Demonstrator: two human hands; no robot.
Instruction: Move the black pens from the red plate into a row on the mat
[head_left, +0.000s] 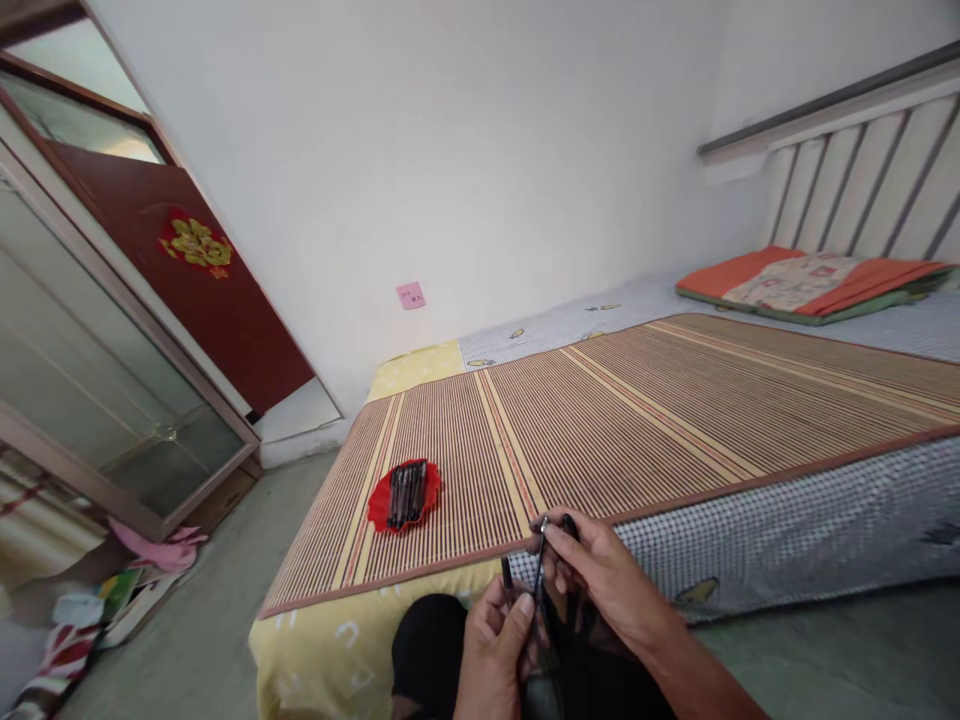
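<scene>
My left hand (499,640) is closed, its thumb and fingers pinching dark pen parts. A black stick-like pen part (506,572) pokes up from its fingers. Just to the right, my right hand (581,555) is closed too, pinching the upper end of a thin dark pen refill (539,568) with a shiny tip. This refill slants down to the left fingertips. Another black pen piece (570,525) shows among the right fingers. On the mat beyond my hands, a red scalloped dish (380,508) holds several dark pens (409,492) lying side by side.
A striped bamboo mat (637,420) covers the bed, over a yellow and checked sheet (330,650). Folded orange and green bedding (810,283) lies at the far right. To the left are a glass-paned door (112,330), a dark red door (172,260) and cloths (161,548) on the floor.
</scene>
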